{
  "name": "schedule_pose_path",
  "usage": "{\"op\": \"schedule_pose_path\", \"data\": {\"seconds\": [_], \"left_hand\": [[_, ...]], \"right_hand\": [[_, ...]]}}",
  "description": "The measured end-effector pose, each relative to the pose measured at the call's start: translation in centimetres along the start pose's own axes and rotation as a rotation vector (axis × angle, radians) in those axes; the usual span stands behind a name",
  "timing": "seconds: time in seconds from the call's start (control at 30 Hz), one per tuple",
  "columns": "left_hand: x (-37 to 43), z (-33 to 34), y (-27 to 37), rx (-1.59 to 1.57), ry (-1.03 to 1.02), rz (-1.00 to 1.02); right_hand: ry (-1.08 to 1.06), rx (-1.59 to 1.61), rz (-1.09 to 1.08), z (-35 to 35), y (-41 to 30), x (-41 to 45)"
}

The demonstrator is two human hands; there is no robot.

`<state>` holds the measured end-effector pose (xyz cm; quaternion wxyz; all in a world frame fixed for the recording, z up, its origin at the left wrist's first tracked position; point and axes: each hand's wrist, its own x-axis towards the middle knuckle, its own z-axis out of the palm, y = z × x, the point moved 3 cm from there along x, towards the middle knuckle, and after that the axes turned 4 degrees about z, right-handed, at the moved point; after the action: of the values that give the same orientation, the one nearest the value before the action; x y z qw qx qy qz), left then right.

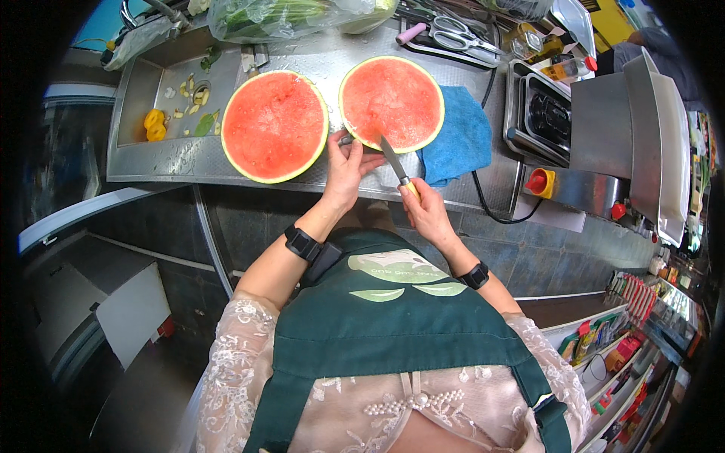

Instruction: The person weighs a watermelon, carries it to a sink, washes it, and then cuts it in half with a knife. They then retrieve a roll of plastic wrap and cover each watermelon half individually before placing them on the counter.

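Two cut watermelon halves lie with their red flesh upward on the metal counter, the left half (275,127) near the sink and the right half (392,96) partly over a blue cloth (457,133). My right hand (425,209) grips the yellow handle of a knife (395,159), whose blade tip is at the right half's near edge. At that half's lower left rim is my left hand (345,170), thumb and fingers spread. A small grey metal piece (346,139) shows between its thumb and forefinger; whether they pinch it is unclear.
A metal sink (170,122) at left holds yellow peppers (154,124) and scraps. Bagged greens (272,17) lie behind, scissors (453,35) on a tray at back right. Metal trays (544,107) and a machine with a red-and-yellow switch (540,182) stand right; a black cable (487,204) hangs over the edge.
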<state>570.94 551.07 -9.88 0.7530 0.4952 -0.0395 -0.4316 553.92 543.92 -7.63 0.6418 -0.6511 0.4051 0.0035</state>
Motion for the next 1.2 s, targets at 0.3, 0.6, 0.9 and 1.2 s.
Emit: {"op": "schedule_pose_path", "data": {"seconds": [0.3, 0.6, 0.9, 1.2], "left_hand": [[-0.4, 0.3, -0.1, -0.008, 0.141, 0.113], [-0.9, 1.0, 0.2, 0.061, 0.218, 0.184], [-0.5, 0.3, 0.0, 0.18, 0.156, 0.213], [-1.2, 0.8, 0.8, 0.262, 0.184, 0.22]], "right_hand": [[0.043, -0.094, -0.05, -0.4, -0.1, -0.2], [0.1, -0.269, -0.117, -0.9, -1.3, -1.0], [0.117, -0.339, -0.204, -1.3, -2.0, -1.5], [-0.068, 0.041, 0.03, -1.8, -1.4, -1.2]]}}
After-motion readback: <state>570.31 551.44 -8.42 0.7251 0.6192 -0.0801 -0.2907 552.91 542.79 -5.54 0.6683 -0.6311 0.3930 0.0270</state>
